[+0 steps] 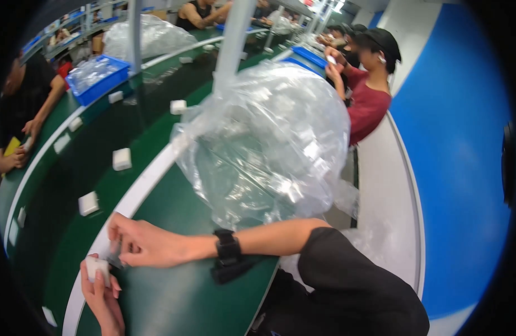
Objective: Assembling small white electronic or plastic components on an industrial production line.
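Note:
At the lower left, my left hand [104, 305] is wrapped round a small white block with rounded corners [97, 270], over the white rail beside the green bench. My right hand [154, 244] comes across from the right, a black band [228, 247] on its wrist. Its fingers are curled close to the block's upper right side. Something greyish and blurred shows between them, too smeared to name. Whether the right fingers touch the block, I cannot tell.
Several white blocks [122, 159] lie on the green conveyor belt [95, 173] to the left. A large clear plastic bag [269, 140] fills the bench ahead. Beyond the belt stands a blue bin [104, 84] of clear plastic. A person in red [370, 101] works at the far right.

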